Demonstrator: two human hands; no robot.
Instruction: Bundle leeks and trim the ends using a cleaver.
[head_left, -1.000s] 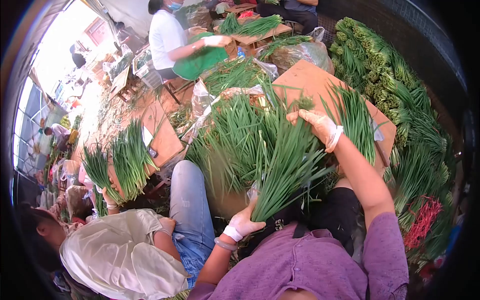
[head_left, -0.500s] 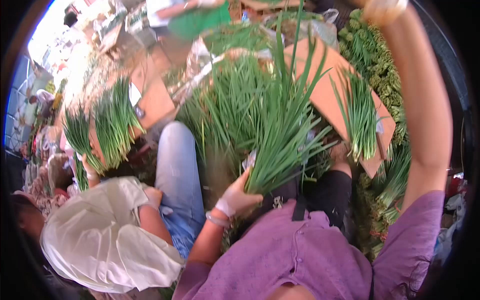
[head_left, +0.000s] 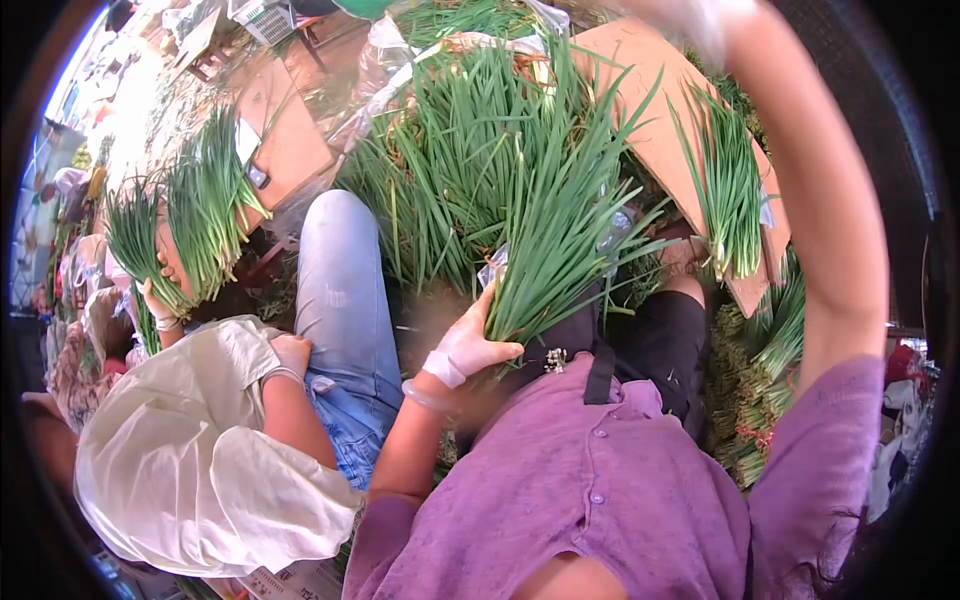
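Long green leafy stalks form a bunch (head_left: 560, 250) above my lap, with its pale ends low. My left hand (head_left: 474, 345), with white tape or wrap near the wrist, is closed around the bottom of this bunch. Raised at the top right, my right hand (head_left: 700, 22) is smeared by motion and partly cut off by the frame edge, so its fingers cannot be made out. Behind the held bunch lies a large heap of the same stalks (head_left: 440, 150) on clear plastic. Another bunch (head_left: 728, 190) rests on a tilted brown board (head_left: 640, 60) at the right.
To my left sits a co-worker in a pale shirt (head_left: 215, 440) and jeans, one hand at stalks (head_left: 210, 205) on another board (head_left: 290, 130). Bundled greens (head_left: 785, 350) are stacked at the right. A white basket (head_left: 262, 18) stands at the far top.
The view has tilted, so the heap and boards sit higher or shifted. My right hand is still raised and has moved slightly left in view. My left hand keeps its hold on the bunch.
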